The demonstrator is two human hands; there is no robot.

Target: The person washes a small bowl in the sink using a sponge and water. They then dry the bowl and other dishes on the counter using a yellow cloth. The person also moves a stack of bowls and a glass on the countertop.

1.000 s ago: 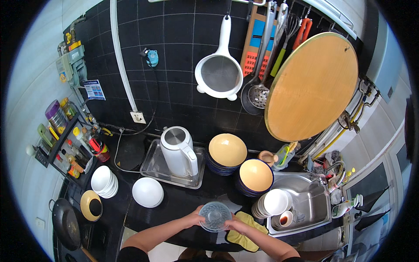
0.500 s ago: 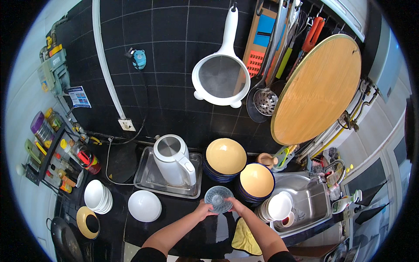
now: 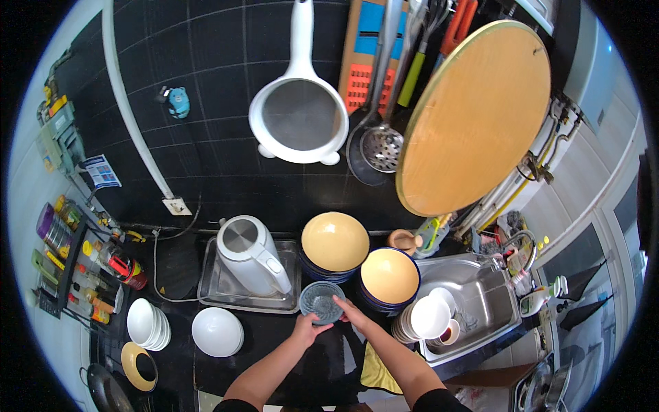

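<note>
A grey-clear glass bowl (image 3: 320, 300) is held between my two hands above the black counter, its mouth facing up. My left hand (image 3: 310, 329) is closed on its near left side. My right hand (image 3: 352, 313) grips its right rim, fingers reaching over the edge. Just beyond the bowl stands a stack of cream bowls (image 3: 335, 240) with dark blue outsides. Another such stack (image 3: 390, 276) is to its right. Beneath my right forearm lies a yellow cloth (image 3: 377, 367).
Left of my hands stands a white kettle (image 3: 246, 257) on a metal tray (image 3: 209, 278). White bowls (image 3: 217, 332) are stacked farther left. White bowls and cups (image 3: 430, 318) crowd the edge of the steel sink (image 3: 498, 302) at right. A round wooden board (image 3: 473, 117) hangs above.
The whole view has shifted, so most things sit farther left in the picture. My hands still hold the glass bowl, now slightly closer to the cream bowls, and its tilt looks a little different.
</note>
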